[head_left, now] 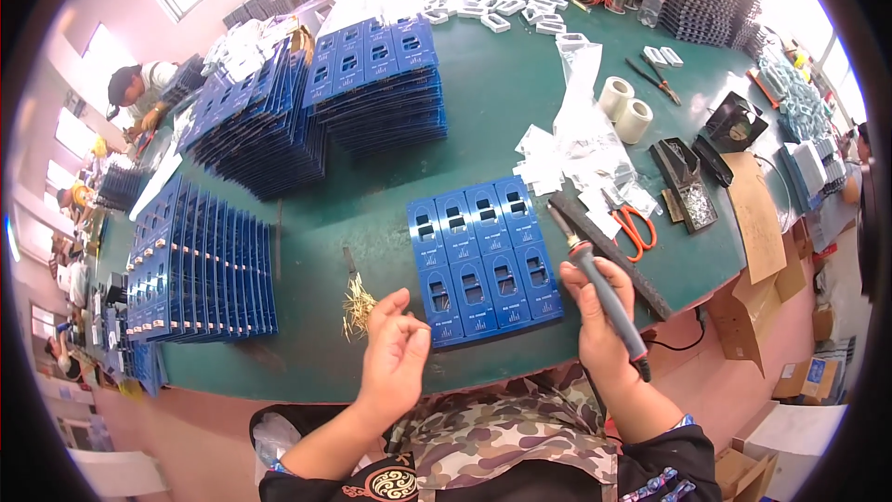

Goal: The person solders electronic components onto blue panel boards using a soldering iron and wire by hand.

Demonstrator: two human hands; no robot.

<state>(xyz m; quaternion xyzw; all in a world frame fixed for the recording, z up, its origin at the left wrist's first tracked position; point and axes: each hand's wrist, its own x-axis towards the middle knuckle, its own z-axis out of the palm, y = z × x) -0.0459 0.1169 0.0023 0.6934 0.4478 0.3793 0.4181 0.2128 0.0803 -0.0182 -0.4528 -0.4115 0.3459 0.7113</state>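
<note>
In my right hand (599, 339) is a soldering iron (615, 302) with a grey handle, its metal tip pointing up and away from me, right of a blue circuit board panel (485, 260). The panel lies flat in front of me, divided into several units with cut-out windows. My left hand (394, 353) hovers by the panel's near left corner, fingers curled together; whatever they pinch is too small to make out. Just left of that hand sits a small heap of thin gold-coloured pins (358, 309), next to tweezers (349, 262).
Tall stacks of blue panels (381, 84) stand far left, with a spaced-out stack (200, 270) nearer. To the right lie orange-handled scissors (636, 231), a dark bar (609, 256), white rolls (634, 121), a solder-tip box (685, 188) and a small fan (734, 121). Other people work around.
</note>
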